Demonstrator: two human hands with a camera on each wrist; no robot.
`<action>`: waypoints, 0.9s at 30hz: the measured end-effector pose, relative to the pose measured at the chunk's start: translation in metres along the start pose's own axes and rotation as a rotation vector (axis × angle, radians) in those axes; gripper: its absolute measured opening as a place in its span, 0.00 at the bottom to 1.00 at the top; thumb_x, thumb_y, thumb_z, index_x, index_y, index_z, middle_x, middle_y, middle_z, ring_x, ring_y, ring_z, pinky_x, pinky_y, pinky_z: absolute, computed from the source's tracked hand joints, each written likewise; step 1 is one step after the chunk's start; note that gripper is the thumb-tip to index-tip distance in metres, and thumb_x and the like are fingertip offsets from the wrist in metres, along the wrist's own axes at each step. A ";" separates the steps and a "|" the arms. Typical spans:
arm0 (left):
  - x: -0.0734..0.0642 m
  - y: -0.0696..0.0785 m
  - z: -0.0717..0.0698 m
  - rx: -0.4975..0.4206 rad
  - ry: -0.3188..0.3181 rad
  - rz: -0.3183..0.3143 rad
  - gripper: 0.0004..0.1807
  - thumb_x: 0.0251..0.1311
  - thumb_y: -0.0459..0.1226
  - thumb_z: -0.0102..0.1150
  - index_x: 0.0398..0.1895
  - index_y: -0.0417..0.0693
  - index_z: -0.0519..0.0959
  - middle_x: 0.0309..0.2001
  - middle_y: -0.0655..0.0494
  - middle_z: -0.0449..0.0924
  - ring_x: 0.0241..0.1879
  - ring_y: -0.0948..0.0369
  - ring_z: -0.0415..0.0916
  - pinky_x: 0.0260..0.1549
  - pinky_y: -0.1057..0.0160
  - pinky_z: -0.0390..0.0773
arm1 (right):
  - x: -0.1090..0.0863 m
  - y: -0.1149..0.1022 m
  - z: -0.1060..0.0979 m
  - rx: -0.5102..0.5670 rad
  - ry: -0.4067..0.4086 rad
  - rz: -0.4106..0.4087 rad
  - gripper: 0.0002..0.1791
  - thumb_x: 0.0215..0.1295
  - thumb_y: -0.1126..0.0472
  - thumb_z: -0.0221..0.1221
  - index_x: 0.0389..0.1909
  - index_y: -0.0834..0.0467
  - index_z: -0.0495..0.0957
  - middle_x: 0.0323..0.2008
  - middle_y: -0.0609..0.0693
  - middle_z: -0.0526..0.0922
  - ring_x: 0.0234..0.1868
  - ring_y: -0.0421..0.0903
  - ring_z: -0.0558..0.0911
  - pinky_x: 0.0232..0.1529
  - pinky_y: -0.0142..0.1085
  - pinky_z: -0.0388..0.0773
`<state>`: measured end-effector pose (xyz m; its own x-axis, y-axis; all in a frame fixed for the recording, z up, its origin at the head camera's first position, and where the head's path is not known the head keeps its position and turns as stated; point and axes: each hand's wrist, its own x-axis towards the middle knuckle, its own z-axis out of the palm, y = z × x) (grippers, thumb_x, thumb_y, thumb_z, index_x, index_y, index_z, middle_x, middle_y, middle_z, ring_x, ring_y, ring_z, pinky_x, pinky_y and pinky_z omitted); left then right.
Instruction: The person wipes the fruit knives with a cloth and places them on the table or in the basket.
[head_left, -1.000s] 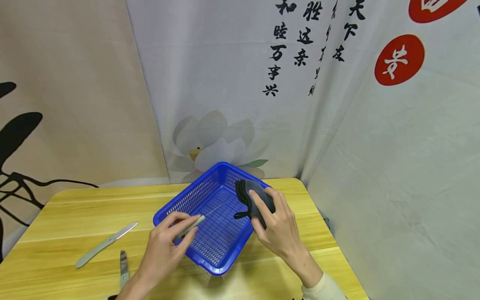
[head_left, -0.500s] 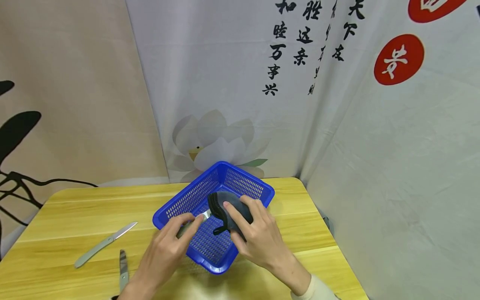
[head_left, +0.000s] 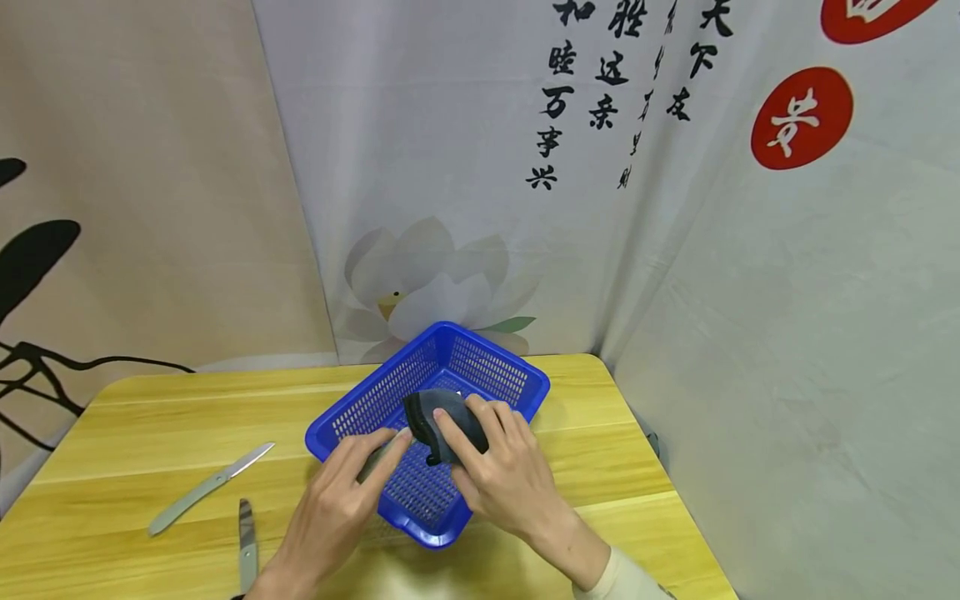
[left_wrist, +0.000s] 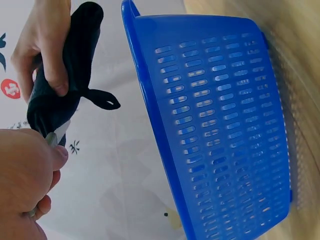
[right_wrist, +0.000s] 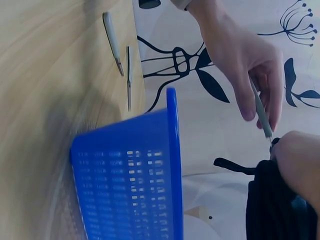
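Note:
My left hand [head_left: 330, 504] pinches the pale green handle of a knife [head_left: 375, 458] over the blue basket [head_left: 433, 536]. My right hand [head_left: 510, 479] grips a thick, folded dark grey cloth [head_left: 448, 421] with black edging and a small loop. The cloth is up against the knife just beyond the handle and hides most of the blade. In the left wrist view a short piece of shiny blade [left_wrist: 62, 131] shows between handle and cloth. Both hands are close together above the basket's rim.
Left of the basket, a knife [head_left: 210, 490] with a pale green handle lies on the wooden table [head_left: 112, 433]. Another, broader-bladed one [head_left: 247, 546] lies nearer the left forearm. A printed curtain [head_left: 450, 150] hangs behind the table.
The right hand has brought the cloth leftward and down onto the knife, covering the blade that was bare a second ago. The left hand has shifted only slightly.

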<state>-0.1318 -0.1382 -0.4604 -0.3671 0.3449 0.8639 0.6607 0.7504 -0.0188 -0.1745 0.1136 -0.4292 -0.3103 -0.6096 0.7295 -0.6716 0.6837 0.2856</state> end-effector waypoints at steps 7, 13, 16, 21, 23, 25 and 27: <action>0.002 0.000 0.000 0.004 0.057 0.032 0.27 0.82 0.25 0.38 0.65 0.37 0.88 0.54 0.41 0.90 0.47 0.48 0.86 0.48 0.52 0.89 | -0.003 0.017 0.003 -0.036 0.009 0.029 0.36 0.56 0.57 0.71 0.70 0.51 0.85 0.60 0.63 0.84 0.48 0.57 0.82 0.40 0.44 0.86; 0.003 0.000 0.000 0.029 0.069 0.048 0.25 0.86 0.25 0.39 0.64 0.37 0.88 0.52 0.41 0.90 0.46 0.48 0.86 0.48 0.52 0.88 | -0.007 0.033 0.003 -0.053 -0.020 0.069 0.36 0.57 0.58 0.73 0.70 0.52 0.85 0.62 0.65 0.84 0.50 0.58 0.83 0.42 0.46 0.88; 0.003 -0.001 0.000 0.043 0.057 0.052 0.24 0.87 0.26 0.39 0.64 0.37 0.89 0.52 0.40 0.90 0.46 0.48 0.86 0.49 0.52 0.88 | -0.009 0.040 0.001 -0.049 -0.026 0.108 0.34 0.60 0.59 0.71 0.71 0.52 0.85 0.63 0.66 0.83 0.50 0.59 0.82 0.43 0.48 0.89; 0.001 -0.004 0.001 0.077 0.033 0.070 0.24 0.87 0.26 0.40 0.64 0.37 0.89 0.52 0.40 0.90 0.47 0.48 0.86 0.48 0.51 0.89 | -0.006 0.032 -0.003 0.027 0.010 0.113 0.35 0.60 0.61 0.68 0.72 0.52 0.84 0.62 0.67 0.83 0.50 0.59 0.82 0.45 0.49 0.89; 0.000 -0.005 0.002 0.087 0.024 0.077 0.24 0.88 0.27 0.40 0.64 0.37 0.88 0.53 0.40 0.90 0.47 0.48 0.86 0.48 0.51 0.89 | -0.003 0.023 -0.004 0.059 0.018 0.078 0.36 0.57 0.60 0.71 0.72 0.52 0.84 0.61 0.66 0.84 0.50 0.57 0.82 0.45 0.47 0.90; 0.000 -0.005 0.004 0.088 0.023 0.085 0.23 0.89 0.27 0.39 0.63 0.36 0.88 0.53 0.40 0.90 0.46 0.49 0.86 0.48 0.51 0.89 | -0.001 0.012 -0.004 0.071 0.015 0.042 0.38 0.55 0.58 0.74 0.71 0.51 0.84 0.61 0.64 0.84 0.49 0.56 0.82 0.45 0.45 0.90; 0.000 -0.005 0.005 0.087 0.023 0.086 0.23 0.89 0.27 0.39 0.62 0.36 0.89 0.53 0.39 0.90 0.45 0.49 0.85 0.47 0.52 0.89 | -0.001 0.003 -0.003 0.074 0.002 0.008 0.40 0.53 0.57 0.77 0.71 0.51 0.84 0.61 0.62 0.84 0.47 0.54 0.82 0.46 0.42 0.90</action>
<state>-0.1384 -0.1395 -0.4630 -0.2955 0.3976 0.8687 0.6296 0.7650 -0.1360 -0.1743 0.1171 -0.4272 -0.3148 -0.6031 0.7329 -0.7168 0.6572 0.2329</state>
